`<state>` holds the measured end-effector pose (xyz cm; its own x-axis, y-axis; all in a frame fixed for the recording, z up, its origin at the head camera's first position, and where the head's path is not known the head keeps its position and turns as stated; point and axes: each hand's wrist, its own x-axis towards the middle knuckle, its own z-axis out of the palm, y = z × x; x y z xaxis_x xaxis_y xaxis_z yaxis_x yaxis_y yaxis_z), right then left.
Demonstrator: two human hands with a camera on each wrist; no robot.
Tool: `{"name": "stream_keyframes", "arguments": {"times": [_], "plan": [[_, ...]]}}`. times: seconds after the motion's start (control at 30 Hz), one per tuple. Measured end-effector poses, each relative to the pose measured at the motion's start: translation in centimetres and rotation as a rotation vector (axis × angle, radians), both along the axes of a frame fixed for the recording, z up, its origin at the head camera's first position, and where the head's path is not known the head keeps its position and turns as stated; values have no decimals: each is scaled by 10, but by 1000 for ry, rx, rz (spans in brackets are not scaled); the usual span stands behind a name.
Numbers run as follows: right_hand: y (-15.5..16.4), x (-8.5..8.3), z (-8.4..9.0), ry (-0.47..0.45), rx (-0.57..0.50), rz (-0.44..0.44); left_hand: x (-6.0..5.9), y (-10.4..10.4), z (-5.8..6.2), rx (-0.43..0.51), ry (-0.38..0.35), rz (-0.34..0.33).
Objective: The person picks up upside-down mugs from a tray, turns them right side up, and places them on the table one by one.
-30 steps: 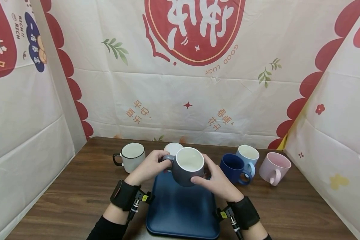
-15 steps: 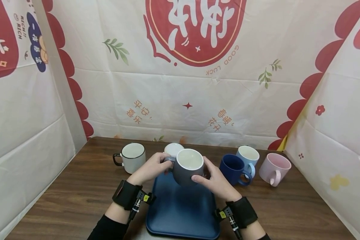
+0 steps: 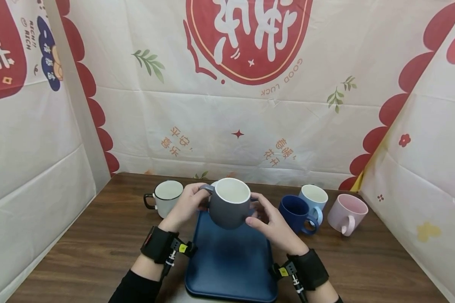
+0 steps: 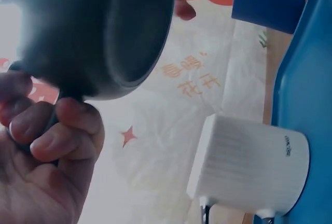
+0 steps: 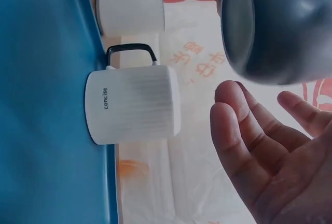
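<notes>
Grey mug: round and fat, dark grey outside, creamy white inside, with one loop handle on its left side.
Where it is: up in the air, above the far end of the blue tray, not touching it.
Left hand: its fingers curl round the handle and hold the mug up.
Right hand: open, fingers spread and nearly straight, just beside the mug's right side; the right wrist view shows a gap.
How it will handle: looks hard, smooth and a bit heavy. It may slip, and would likely break if dropped.
Best place to hold: the handle, with the other hand under or round the fat body.
Nearby: a white mug stands just behind the tray on the counter.
</notes>
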<state>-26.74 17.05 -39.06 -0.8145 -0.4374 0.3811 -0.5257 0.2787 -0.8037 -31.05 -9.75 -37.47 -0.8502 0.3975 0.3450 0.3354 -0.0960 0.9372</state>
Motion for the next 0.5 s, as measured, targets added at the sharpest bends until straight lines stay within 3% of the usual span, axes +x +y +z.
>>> {"name": "stream_keyframes", "arguments": {"times": [0.23,0.5], "plan": [[1,-1,2,-7,7,3,-2,-29,11,79,63,119],[3,-1,4,-8,-4,-2,-7,-74,19,118,58,400]]}}
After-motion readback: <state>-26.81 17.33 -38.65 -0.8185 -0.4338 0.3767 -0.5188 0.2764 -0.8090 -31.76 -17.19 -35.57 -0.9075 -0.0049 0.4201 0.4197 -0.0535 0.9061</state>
